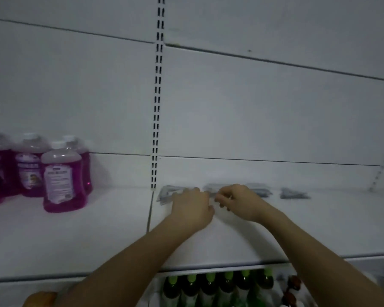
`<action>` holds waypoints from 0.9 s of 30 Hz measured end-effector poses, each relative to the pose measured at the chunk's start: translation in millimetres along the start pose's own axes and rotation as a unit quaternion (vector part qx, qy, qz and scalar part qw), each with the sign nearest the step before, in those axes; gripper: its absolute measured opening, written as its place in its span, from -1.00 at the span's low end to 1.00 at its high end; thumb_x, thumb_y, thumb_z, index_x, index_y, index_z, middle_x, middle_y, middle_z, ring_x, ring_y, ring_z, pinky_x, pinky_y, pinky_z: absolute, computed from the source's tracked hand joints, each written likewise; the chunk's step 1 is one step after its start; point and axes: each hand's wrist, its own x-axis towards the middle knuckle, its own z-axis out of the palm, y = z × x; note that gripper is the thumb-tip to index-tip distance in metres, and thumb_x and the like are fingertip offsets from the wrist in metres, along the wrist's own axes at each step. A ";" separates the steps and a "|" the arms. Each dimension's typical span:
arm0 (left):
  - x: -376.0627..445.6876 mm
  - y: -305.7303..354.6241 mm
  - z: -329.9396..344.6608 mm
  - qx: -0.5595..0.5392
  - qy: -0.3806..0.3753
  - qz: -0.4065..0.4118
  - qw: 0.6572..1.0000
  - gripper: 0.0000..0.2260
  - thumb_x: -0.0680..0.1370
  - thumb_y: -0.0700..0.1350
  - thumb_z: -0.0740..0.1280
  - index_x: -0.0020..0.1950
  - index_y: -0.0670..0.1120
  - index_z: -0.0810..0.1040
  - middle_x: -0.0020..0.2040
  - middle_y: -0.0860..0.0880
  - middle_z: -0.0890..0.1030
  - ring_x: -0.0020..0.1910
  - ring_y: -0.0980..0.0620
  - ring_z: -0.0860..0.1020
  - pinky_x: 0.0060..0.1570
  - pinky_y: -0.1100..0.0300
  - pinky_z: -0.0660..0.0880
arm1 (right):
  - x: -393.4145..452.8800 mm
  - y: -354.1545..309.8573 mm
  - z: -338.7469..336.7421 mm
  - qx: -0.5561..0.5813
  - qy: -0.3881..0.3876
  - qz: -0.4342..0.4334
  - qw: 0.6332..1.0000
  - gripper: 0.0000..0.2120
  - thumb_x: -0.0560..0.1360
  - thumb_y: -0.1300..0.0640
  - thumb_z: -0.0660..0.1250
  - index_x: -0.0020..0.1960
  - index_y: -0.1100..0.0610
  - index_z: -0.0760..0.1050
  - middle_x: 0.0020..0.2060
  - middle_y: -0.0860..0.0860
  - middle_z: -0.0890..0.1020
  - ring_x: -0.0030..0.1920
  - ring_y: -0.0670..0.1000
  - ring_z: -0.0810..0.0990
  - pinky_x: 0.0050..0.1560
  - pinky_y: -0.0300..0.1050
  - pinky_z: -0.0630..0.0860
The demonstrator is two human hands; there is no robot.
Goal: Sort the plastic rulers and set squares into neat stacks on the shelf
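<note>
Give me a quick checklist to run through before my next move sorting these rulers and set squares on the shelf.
1. Both hands at the piles: ok, left hand and right hand are at the back of the shelf.
2. Firm grip on a piece: cannot tell, too blurred.
3. Piles neatly squared: not ok, leftmost pile looks fanned.
4. Separate far-right pile untouched: ok.
5. Purple bottles clear of the hands: ok.

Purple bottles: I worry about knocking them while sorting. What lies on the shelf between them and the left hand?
Head view: only bare white shelf and the seam between shelf panels lie between the purple bottles and the left hand.
</note>
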 end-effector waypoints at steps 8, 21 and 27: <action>38.7 175.6 -3.1 -0.099 -0.018 0.075 0.992 -0.66 0.59 0.11 0.16 0.28 0.01 0.52 0.26 -0.04 0.55 0.23 -0.11 0.49 0.18 0.02 0.43 | -111.5 140.8 -102.1 -0.051 0.060 0.164 0.983 -0.68 0.55 -0.03 0.11 -0.08 0.08 0.59 -0.15 -0.01 0.64 -0.12 0.02 0.60 0.03 0.01 0.56; 55.9 492.1 31.4 -0.110 -0.076 0.182 0.974 -0.58 0.58 0.17 0.15 0.39 0.06 0.43 0.38 -0.02 0.46 0.34 -0.10 0.39 0.27 -0.04 0.31 | -320.0 350.8 -259.0 -0.115 0.121 0.299 0.940 -0.69 0.56 -0.15 0.17 0.02 0.05 0.54 -0.03 0.02 0.62 -0.06 0.03 0.55 -0.03 -0.06 0.52; 88.5 590.2 54.0 -0.114 -0.094 0.215 0.965 -0.58 0.58 0.18 0.16 0.39 0.06 0.42 0.40 -0.04 0.44 0.36 -0.11 0.37 0.27 -0.06 0.30 | -355.7 435.0 -293.7 -0.103 0.143 0.333 0.926 -0.66 0.55 -0.16 0.17 -0.01 0.08 0.54 -0.09 0.00 0.61 -0.09 0.02 0.57 -0.02 -0.01 0.55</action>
